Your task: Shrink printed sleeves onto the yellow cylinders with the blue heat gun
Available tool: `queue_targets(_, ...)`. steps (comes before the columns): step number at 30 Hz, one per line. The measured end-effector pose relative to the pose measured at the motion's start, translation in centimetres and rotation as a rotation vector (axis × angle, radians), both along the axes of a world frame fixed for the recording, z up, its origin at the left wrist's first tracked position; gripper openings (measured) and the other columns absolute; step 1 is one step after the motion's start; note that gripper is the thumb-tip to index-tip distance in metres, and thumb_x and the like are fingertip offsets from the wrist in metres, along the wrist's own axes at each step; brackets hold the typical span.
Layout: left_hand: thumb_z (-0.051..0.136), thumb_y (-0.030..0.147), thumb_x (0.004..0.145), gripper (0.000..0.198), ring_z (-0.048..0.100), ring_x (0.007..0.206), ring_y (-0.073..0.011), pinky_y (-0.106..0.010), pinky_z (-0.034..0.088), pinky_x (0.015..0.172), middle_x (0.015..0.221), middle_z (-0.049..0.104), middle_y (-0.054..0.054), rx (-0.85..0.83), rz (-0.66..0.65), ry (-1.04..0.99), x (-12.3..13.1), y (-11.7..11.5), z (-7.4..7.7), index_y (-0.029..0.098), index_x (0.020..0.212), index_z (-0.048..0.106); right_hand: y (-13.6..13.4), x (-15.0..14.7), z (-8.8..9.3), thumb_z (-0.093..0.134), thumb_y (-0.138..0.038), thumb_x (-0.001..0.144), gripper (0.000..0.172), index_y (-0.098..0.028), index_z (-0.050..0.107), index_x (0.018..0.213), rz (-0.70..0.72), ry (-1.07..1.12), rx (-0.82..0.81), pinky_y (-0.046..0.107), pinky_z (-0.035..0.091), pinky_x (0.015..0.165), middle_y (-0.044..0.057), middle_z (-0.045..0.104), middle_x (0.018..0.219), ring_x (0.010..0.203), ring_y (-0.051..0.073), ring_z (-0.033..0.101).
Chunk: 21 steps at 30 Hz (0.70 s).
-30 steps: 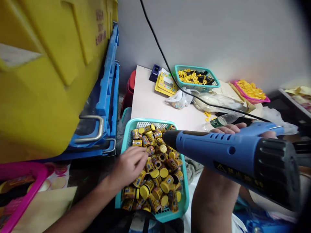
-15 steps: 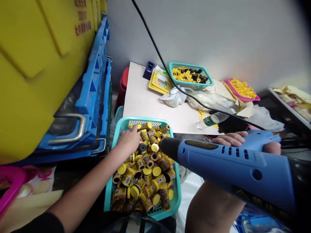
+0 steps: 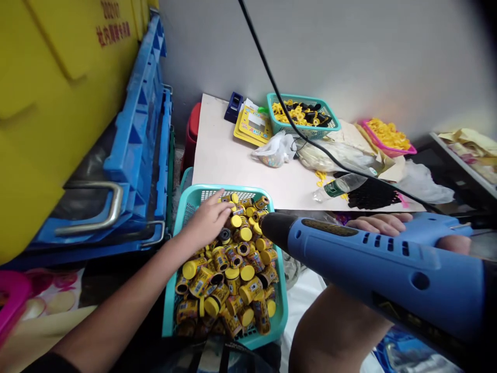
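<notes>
My left hand (image 3: 209, 218) reaches over the upper left of a turquoise basket (image 3: 284, 311), its fingers apart on or just above the small yellow-lidded containers (image 3: 251, 290) heaped inside. Whether a fingertip touches one is hard to tell. On the right, my right hand (image 3: 382, 224) is wrapped round the handle of a blue heat gun (image 3: 361, 254). The gun's black nozzle points left, over the right side of the basket. A black cord (image 3: 267, 67) hangs across the view.
Beyond the basket a white table (image 3: 221, 155) holds a second turquoise basket (image 3: 305, 129), yellow cards (image 3: 252, 127), plastic bags, a bottle (image 3: 341, 186) and a pink basket (image 3: 388, 150). Blue crates (image 3: 134, 119) and a yellow panel (image 3: 46, 145) stand at the left.
My left hand has shifted slightly left, and its fingers now point more to the right. The heat gun has moved a little right. The view has shifted slightly.
</notes>
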<state>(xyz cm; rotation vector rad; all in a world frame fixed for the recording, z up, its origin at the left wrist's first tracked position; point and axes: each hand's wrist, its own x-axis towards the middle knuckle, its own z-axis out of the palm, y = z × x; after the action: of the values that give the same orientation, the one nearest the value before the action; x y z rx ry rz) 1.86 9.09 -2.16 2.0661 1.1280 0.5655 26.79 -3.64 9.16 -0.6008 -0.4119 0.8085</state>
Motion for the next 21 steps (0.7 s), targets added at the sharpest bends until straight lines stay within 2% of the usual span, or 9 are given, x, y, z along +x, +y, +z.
queue_targets(2, 0.039, 0.033, 0.092, 0.039, 0.051, 0.128, -0.0271, -0.046, 0.039, 0.11, 0.138, 0.056, -0.011, 0.063, 0.096, -0.049, -1.5, 0.2, -0.3, 0.017, 0.109, 0.071, 0.3, -0.5, 0.0, 0.066, -0.049, 0.075, 0.043, -0.015, 0.053, 0.097, 0.203, -0.046, 0.155, 0.022, 0.058, 0.075, -0.005, 0.057, 0.079, 0.073, 0.006, 0.061)
queue_targets(3, 0.04, 0.034, 0.091, 0.039, 0.055, 0.123, -0.0262, -0.044, 0.041, 0.108, 0.131, 0.061, -0.011, 0.093, 0.131, -0.079, -2.2, 0.2, -0.4, 0.017, 0.107, 0.071, 0.5, -0.8, 0.1, 0.067, -0.047, 0.075, 0.041, -0.014, 0.052, 0.096, 0.26, -0.057, 0.186, 0.023, 0.058, 0.076, -0.004, 0.058, 0.08, 0.075, 0.006, 0.062)
queue_targets(6, 0.04, 0.037, 0.091, 0.038, 0.063, 0.11, -0.0234, -0.039, 0.047, 0.102, 0.112, 0.071, -0.008, 0.135, 0.22, -0.145, -4.0, -0.2, -0.6, 0.018, 0.102, 0.071, 1.3, -1.9, 0.5, 0.066, -0.043, 0.075, 0.037, -0.014, 0.054, 0.093, 0.214, -0.06, 0.139, 0.021, 0.057, 0.072, -0.004, 0.057, 0.077, 0.071, 0.006, 0.062)
queue_targets(8, 0.04, 0.038, 0.092, 0.037, 0.065, 0.104, -0.0223, -0.036, 0.049, 0.098, 0.107, 0.073, -0.006, 0.127, 0.256, -0.154, -4.7, -0.6, -0.8, 0.019, 0.099, 0.071, 1.9, -2.6, 0.8, 0.062, -0.041, 0.075, 0.03, -0.014, 0.055, 0.085, 0.159, -0.057, 0.048, 0.021, 0.056, 0.063, -0.005, 0.054, 0.068, 0.062, 0.006, 0.059)
queue_targets(10, 0.04, 0.038, 0.091, 0.037, 0.066, 0.102, -0.0217, -0.033, 0.05, 0.095, 0.106, 0.073, -0.006, 0.111, 0.274, -0.147, -5.0, -1.0, -0.9, 0.019, 0.098, 0.07, 2.5, -2.9, 0.8, 0.064, -0.043, 0.07, 0.031, -0.015, 0.054, 0.079, 0.125, -0.047, -0.043, 0.023, 0.052, 0.054, -0.006, 0.05, 0.062, 0.053, 0.006, 0.054)
queue_targets(12, 0.039, 0.037, 0.091, 0.037, 0.066, 0.102, -0.0214, -0.033, 0.05, 0.095, 0.106, 0.073, -0.006, 0.097, 0.275, -0.132, -5.1, -1.2, -1.0, 0.019, 0.098, 0.07, 2.8, -3.0, 0.5, 0.072, -0.048, 0.059, 0.042, -0.015, 0.054, 0.078, 0.105, -0.032, -0.09, 0.024, 0.048, 0.049, -0.006, 0.048, 0.06, 0.05, 0.007, 0.049)
queue_targets(14, 0.039, 0.036, 0.091, 0.036, 0.065, 0.102, -0.0215, -0.034, 0.05, 0.095, 0.107, 0.073, -0.006, 0.093, 0.275, -0.111, -5.2, -1.3, -1.1, 0.02, 0.099, 0.07, 2.9, -2.9, 0.0, 0.077, -0.051, 0.051, 0.052, -0.015, 0.054, 0.081, 0.082, -0.021, -0.068, 0.024, 0.047, 0.05, -0.006, 0.047, 0.062, 0.05, 0.006, 0.048)
queue_targets(18, 0.039, 0.032, 0.092, 0.034, 0.065, 0.103, -0.0218, -0.035, 0.049, 0.096, 0.109, 0.072, -0.007, 0.118, 0.223, -0.07, -4.5, -1.0, -1.1, 0.018, 0.102, 0.069, 2.3, -2.7, -0.2, 0.077, -0.047, 0.055, 0.049, -0.015, 0.054, 0.084, 0.104, -0.014, 0.008, 0.023, 0.049, 0.053, -0.007, 0.048, 0.063, 0.053, 0.005, 0.049)
queue_targets(21, 0.04, 0.023, 0.092, 0.033, 0.061, 0.111, -0.0219, -0.035, 0.046, 0.1, 0.118, 0.068, -0.009, 0.089, 0.078, 0.027, -2.4, -0.1, -0.7, 0.017, 0.115, 0.063, 1.8, -2.8, 0.4, 0.077, -0.043, 0.055, 0.046, -0.015, 0.053, 0.083, 0.077, 0.04, 0.034, 0.02, 0.05, 0.054, -0.008, 0.049, 0.063, 0.054, 0.004, 0.051)
